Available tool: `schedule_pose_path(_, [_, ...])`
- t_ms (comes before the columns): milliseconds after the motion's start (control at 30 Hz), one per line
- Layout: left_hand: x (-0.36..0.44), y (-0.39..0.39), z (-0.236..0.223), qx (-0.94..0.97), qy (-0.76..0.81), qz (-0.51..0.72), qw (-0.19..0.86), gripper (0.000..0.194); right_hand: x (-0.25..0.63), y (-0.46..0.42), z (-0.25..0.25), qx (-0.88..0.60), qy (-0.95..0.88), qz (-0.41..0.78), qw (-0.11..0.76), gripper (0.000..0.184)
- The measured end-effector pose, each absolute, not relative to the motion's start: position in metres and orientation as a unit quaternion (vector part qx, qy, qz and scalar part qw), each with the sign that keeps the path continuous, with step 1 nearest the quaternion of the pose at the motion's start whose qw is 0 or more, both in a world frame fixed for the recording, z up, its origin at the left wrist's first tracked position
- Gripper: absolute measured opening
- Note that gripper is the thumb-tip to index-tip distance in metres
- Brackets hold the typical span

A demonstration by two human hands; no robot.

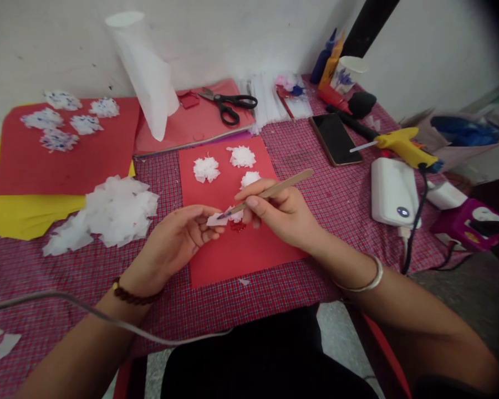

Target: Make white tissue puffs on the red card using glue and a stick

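You're pinching a small white tissue piece [216,220] (L hand [175,239]) & flat tan wooden stick [293,179] (R hand [283,215]), ctr; blue-flecked white tissue puffs [59,139], 10 o'clock, prob. done; loose white tissue pile [122,213], 9, prob. waiting.

Black-handled scissors [222,99] near wall [233,39]; phone [336,139] flat on table [293,147], screen dark; yellow glue gun [401,143] beside white power bank [391,191], cable [405,241] attached

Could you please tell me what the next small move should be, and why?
Probably a light stroke of the wooden stick across the white piece, with the left hand held steady: the right hand grips the stick, its bluish tip is at the piece, and much of the piece's visible surface looks white.
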State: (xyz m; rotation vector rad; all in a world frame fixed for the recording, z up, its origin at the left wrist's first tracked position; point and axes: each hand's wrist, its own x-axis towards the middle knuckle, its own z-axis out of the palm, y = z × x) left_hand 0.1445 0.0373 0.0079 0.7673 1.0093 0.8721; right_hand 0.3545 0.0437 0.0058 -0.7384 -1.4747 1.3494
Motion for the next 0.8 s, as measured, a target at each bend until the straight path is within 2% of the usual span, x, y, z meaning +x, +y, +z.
schedule_pose_path(133, [0.145, 0.037, 0.007, 0.318, 0.439, 0.407, 0.735, 0.008, 0.356, 0.045, 0.008, -0.302, -0.571, 0.582, 0.494, 0.023])
schedule_pose_path(233, [0.148, 0.035, 0.006, 0.312, 0.448, 0.439, 0.714, 0.014, 0.355, 0.045, 0.008, -0.303, -0.554, 0.594, 0.498, 0.021])
schedule_pose_path(433, [0.155, 0.029, 0.005, 0.361, 0.457, 0.484, 0.653, 0.013, 0.35, 0.041, 0.007, -0.332, -0.532, 0.593, 0.505, 0.024])
schedule_pose_path(533, [0.157, 0.024, 0.005, 0.434, 0.464, 0.49, 0.597, 0.01, 0.347, 0.039, 0.01, -0.357, -0.549, 0.557, 0.511, 0.03])
schedule_pose_path(667, [0.157, 0.017, 0.006, 0.583, 0.481, 0.48, 0.445, 0.013, 0.347, 0.04, 0.013, -0.364, -0.594, 0.502, 0.513, 0.044])
schedule_pose_path(733, [0.155, 0.018, 0.008, 0.614, 0.487, 0.47, 0.406, 0.013, 0.348, 0.042, 0.013, -0.351, -0.593, 0.521, 0.504, 0.038])
schedule_pose_path(800, [0.153, 0.021, 0.008, 0.592, 0.485, 0.466, 0.444, 0.01, 0.351, 0.045, 0.011, -0.317, -0.575, 0.571, 0.493, 0.025])
